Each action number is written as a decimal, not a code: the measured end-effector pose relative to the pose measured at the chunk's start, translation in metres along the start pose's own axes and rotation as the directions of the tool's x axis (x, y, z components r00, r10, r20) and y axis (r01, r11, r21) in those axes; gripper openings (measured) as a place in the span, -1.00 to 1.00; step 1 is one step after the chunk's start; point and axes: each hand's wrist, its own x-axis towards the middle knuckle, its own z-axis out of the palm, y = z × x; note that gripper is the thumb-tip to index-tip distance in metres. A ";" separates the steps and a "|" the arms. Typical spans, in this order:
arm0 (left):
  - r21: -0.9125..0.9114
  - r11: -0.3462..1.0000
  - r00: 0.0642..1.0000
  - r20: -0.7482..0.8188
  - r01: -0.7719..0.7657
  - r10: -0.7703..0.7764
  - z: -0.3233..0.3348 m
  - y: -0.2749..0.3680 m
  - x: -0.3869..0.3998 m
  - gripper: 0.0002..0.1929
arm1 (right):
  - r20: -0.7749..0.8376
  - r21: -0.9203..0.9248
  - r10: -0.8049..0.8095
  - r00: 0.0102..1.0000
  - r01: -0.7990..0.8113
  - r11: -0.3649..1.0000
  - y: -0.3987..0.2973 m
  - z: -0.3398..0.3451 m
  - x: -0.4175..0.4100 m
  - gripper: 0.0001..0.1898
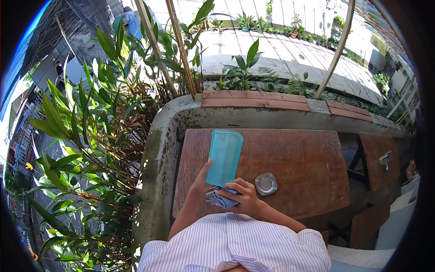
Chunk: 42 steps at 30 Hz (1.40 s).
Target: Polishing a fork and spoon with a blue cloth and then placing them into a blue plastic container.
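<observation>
My left hand [204, 176] grips the lower left side of a translucent turquoise plastic container [225, 156], which is held tilted above the near left part of a brown wooden table [292, 163]. Bunched in my right hand [245, 197] is a folded blue-grey cloth [224, 199], close to the container's near end; whether the cloth touches the container cannot be told. A metal ashtray [266, 184] lies on the table just right of my right hand. The fingers behind the container are hidden.
A concrete wall [153, 163] curves along the table's left and far sides, with wooden planks [255, 100] on top. Leafy plants [91, 136] crowd the left. Wooden stools [379, 159] stand at the right, one with a metal object [385, 159] on it. A person [132, 22] is far back.
</observation>
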 end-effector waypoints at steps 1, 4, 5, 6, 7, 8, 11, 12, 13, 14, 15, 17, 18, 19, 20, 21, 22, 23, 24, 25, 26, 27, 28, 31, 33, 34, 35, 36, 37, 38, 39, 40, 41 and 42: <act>0.139 0.989 0.994 -0.102 0.044 -0.030 0.003 0.001 -0.003 -0.29 | -0.030 0.019 0.030 0.999 -0.029 0.999 0.000 -0.002 0.005 -0.52; 0.207 0.977 0.998 -0.056 0.045 -0.034 0.009 0.000 -0.006 -0.27 | 0.055 -0.078 0.002 0.998 0.003 0.997 0.012 -0.009 0.012 -0.47; 0.205 0.978 0.998 -0.056 0.046 -0.035 0.009 0.000 -0.007 -0.27 | 0.104 -0.141 -0.035 0.994 0.049 0.989 0.018 -0.011 0.012 -0.47; 0.223 0.973 0.996 -0.080 0.066 -0.049 0.009 0.002 -0.008 -0.27 | 0.119 -0.172 -0.065 0.991 0.085 0.981 0.027 -0.013 0.014 -0.49; 0.235 0.968 0.993 -0.101 0.091 -0.068 0.011 0.002 -0.008 -0.26 | 0.122 -0.171 -0.063 0.991 0.083 0.982 0.033 -0.018 0.019 -0.49; 0.232 0.968 0.992 -0.102 0.090 -0.068 0.014 0.004 -0.009 -0.26 | 0.070 -0.202 -0.049 0.996 0.063 0.977 0.039 -0.024 0.026 -0.50; 0.303 0.944 0.987 -0.134 0.127 -0.089 0.029 0.005 -0.015 -0.32 | -0.087 -0.284 -0.004 0.996 -0.021 0.959 0.066 -0.045 0.051 -0.54; 0.298 0.947 0.986 -0.149 0.117 -0.075 0.031 0.002 -0.016 -0.32 | -0.199 -0.332 0.020 0.980 -0.086 0.939 0.072 -0.049 0.057 -0.57; 0.294 0.950 0.985 -0.163 0.107 -0.061 0.034 0.000 -0.015 -0.32 | -0.197 -0.333 0.018 0.980 -0.084 0.939 0.074 -0.049 0.058 -0.57; 0.294 0.950 0.985 -0.160 0.104 -0.059 0.039 -0.001 -0.015 -0.32 | -0.243 -0.334 0.042 0.969 -0.124 0.935 0.078 -0.048 0.058 -0.60; 0.325 0.942 0.982 -0.186 0.078 -0.017 0.044 0.002 -0.014 -0.32 | -0.289 -0.330 0.064 0.955 -0.162 0.930 0.082 -0.046 0.060 -0.62; 0.359 0.932 0.979 -0.204 0.044 0.032 0.043 0.002 -0.011 -0.31 | -0.283 -0.287 0.109 0.953 -0.192 0.938 0.074 -0.041 0.052 -0.63; 0.328 0.944 0.981 -0.188 0.027 0.038 0.035 -0.001 -0.013 -0.33 | -0.274 -0.239 0.150 0.950 -0.219 0.946 0.067 -0.036 0.047 -0.64; 0.296 0.955 0.983 -0.176 0.011 0.043 0.024 -0.005 -0.013 -0.34 | -0.192 -0.179 0.156 0.969 -0.191 0.965 0.059 -0.027 0.038 -0.61; 0.301 0.953 0.983 -0.175 -0.006 0.062 0.011 -0.008 -0.011 -0.34 | -0.107 -0.116 0.154 0.982 -0.166 0.979 0.049 -0.016 0.029 -0.59; 0.256 0.967 0.982 -0.186 0.006 0.043 -0.002 -0.012 -0.010 -0.33 | 0.007 -0.095 0.122 0.993 -0.121 0.988 0.035 -0.010 0.021 -0.57; 0.207 0.978 0.982 -0.190 0.027 0.013 -0.009 -0.015 -0.010 -0.30 | 0.118 -0.078 0.095 0.988 -0.086 0.993 0.020 -0.005 0.011 -0.54; 0.211 0.977 0.984 -0.178 0.024 0.015 -0.006 -0.017 -0.007 -0.30 | 0.163 -0.043 0.077 0.984 -0.071 0.997 0.010 0.001 -0.001 -0.53; 0.168 0.985 0.980 -0.200 0.049 -0.015 0.002 -0.017 -0.005 -0.34 | 0.205 -0.006 0.054 0.977 -0.054 0.999 0.002 0.006 -0.011 -0.51; 0.124 0.990 0.974 -0.223 0.069 -0.040 0.006 -0.017 -0.002 -0.36 | 0.228 0.033 0.004 0.974 -0.011 0.999 -0.006 0.010 -0.017 -0.51; 0.012 0.999 0.979 -0.200 0.034 -0.031 0.006 -0.017 0.003 -0.39 | 0.215 0.059 -0.008 0.977 -0.005 0.998 -0.006 0.011 -0.022 -0.52; 0.019 1.000 0.979 -0.203 0.022 -0.018 0.005 -0.017 0.004 -0.39 | 0.204 0.097 -0.022 0.979 0.002 0.995 -0.007 0.013 -0.024 -0.53; 0.044 0.999 0.981 -0.192 0.008 0.000 0.002 -0.018 0.004 -0.39 | 0.203 0.102 -0.034 0.979 0.013 0.995 -0.006 0.014 -0.024 -0.53; 0.093 0.993 0.992 -0.101 -0.071 0.080 -0.010 -0.019 0.005 -0.39 | 0.045 0.177 0.088 0.995 -0.095 0.980 -0.009 0.002 -0.017 -0.53; -0.096 0.995 0.999 -0.040 -0.013 0.009 -0.012 -0.017 0.005 -0.37 | -0.086 0.121 0.143 0.986 -0.132 0.984 -0.006 -0.012 -0.005 -0.51; -0.095 0.995 0.999 -0.038 -0.014 0.011 -0.009 -0.017 0.003 -0.37 | -0.115 0.129 0.163 0.980 -0.148 0.980 -0.006 -0.019 0.000 -0.50; 0.008 1.000 0.997 -0.072 0.005 -0.005 -0.004 -0.019 -0.002 -0.33 | -0.116 0.128 0.161 0.980 -0.146 0.981 -0.002 -0.021 0.000 -0.50; 0.111 0.993 0.994 -0.110 0.030 -0.018 0.000 -0.020 -0.008 -0.29 | -0.129 0.142 0.223 0.966 -0.204 0.969 0.000 -0.022 -0.001 -0.51; 0.113 0.993 0.994 -0.110 0.031 -0.018 0.000 -0.023 -0.010 -0.29 | -0.141 0.158 0.283 0.949 -0.261 0.952 0.001 -0.022 -0.002 -0.52; 0.169 0.986 0.997 -0.081 -0.003 0.017 0.000 -0.029 -0.013 -0.24 | -0.134 0.175 0.324 0.936 -0.300 0.938 0.001 -0.023 -0.002 -0.53; 0.224 0.974 0.997 -0.048 -0.041 0.053 -0.001 -0.034 -0.014 -0.18 | -0.135 0.175 0.323 0.937 -0.298 0.938 0.001 -0.022 -0.002 -0.53; 0.225 0.973 0.997 -0.047 -0.042 0.054 -0.005 -0.040 -0.015 -0.18 | -0.131 0.217 0.330 0.935 -0.297 0.930 0.001 -0.020 -0.003 -0.53; 0.010 0.999 0.998 0.058 0.039 -0.040 -0.011 -0.045 -0.015 -0.15 | -0.127 0.259 0.336 0.933 -0.296 0.919 0.001 -0.019 -0.004 -0.54; -0.196 0.970 0.978 0.179 0.145 -0.110 -0.013 -0.048 -0.016 -0.12 | -0.128 0.260 0.336 0.933 -0.296 0.919 0.001 -0.017 -0.005 -0.54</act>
